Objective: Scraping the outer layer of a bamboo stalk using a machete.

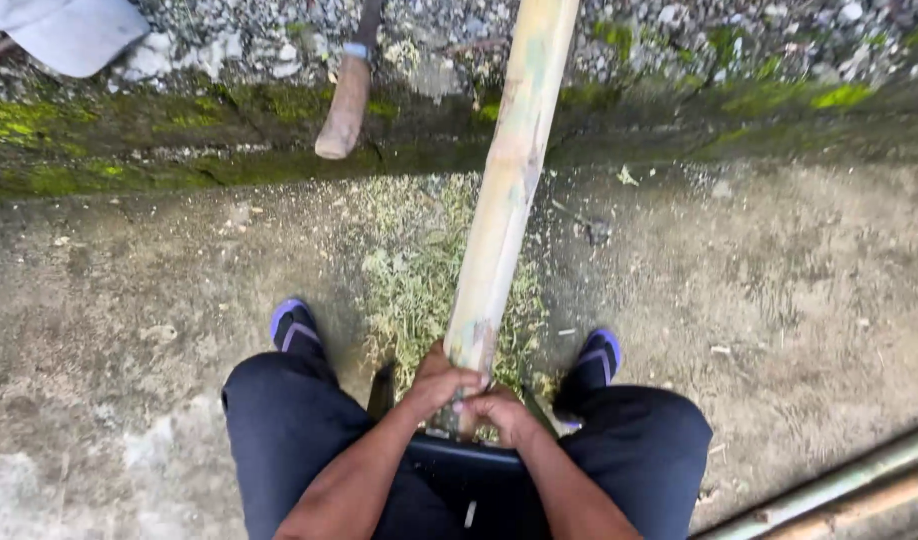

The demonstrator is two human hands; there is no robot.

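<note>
A long bamboo pole (506, 190) is running from the top centre of the frame down to the lower middle, its far end leaning over a mossy concrete curb (129, 150) and its near end resting between the seated person's knees. Most of its length is looking pale and smooth, with faint green streaks remaining near the top, so the scraping appears well along, though the stretch under the hands is hidden and I cannot tell its condition.

The left hand (441, 380) is wrapping around the near end of the pole, fingers pressed closed on it. The right hand (499, 410) is sitting just beside it, curled tightly around something small and dark against the pole; it may be a blade, but it is too hidden to tell.

A heap of greenish shavings (414, 280) is lying on the concrete floor (779, 300) under and to both sides of the pole, between the two blue sandals (293, 325), which suggests a good amount of skin is already off.

In the upper left of centre, a wooden tool handle (344, 105) is lying across the curb, untouched. Gravel (679, 30) is filling the top edge, a pale cloth (74, 30) is showing in the upper left corner, and two more poles (839, 490) are crossing the lower right corner.
</note>
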